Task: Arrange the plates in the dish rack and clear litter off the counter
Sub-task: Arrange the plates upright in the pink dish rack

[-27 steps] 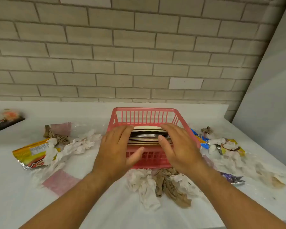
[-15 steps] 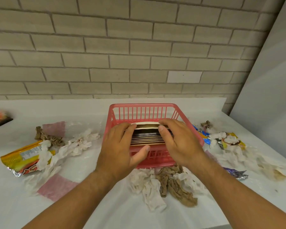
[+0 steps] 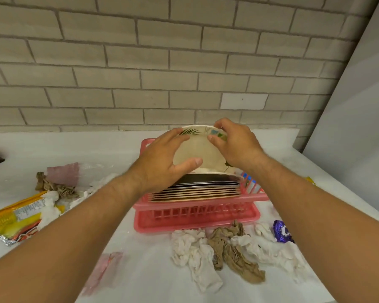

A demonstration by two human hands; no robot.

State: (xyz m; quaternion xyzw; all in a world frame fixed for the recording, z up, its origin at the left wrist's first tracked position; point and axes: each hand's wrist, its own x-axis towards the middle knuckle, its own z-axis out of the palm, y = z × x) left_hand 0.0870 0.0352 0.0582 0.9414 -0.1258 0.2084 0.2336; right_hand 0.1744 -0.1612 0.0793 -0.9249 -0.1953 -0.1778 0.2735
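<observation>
A pink plastic dish rack [image 3: 197, 217] stands on the white counter [image 3: 153, 281]. Several plates [image 3: 195, 190] stand on edge in it, packed together. Both hands hold a cream plate with a leaf pattern [image 3: 195, 154], raised and tilted above the back of the rack. My left hand [image 3: 162, 162] grips its left side with the thumb across the face. My right hand [image 3: 232, 143] pinches its upper right rim. Crumpled white and brown tissues [image 3: 219, 248] lie in front of the rack.
A yellow snack wrapper [image 3: 15, 217] and more crumpled tissues [image 3: 59, 189] lie on the left. A purple wrapper [image 3: 281, 231] lies right of the rack. Pink plastic scraps [image 3: 103, 270] sit near the front. A brick wall rises behind the counter.
Both hands were resting on the tops of the plates in the rack. Now they have lifted one cream leaf-patterned plate up out of the stack and tilted it.
</observation>
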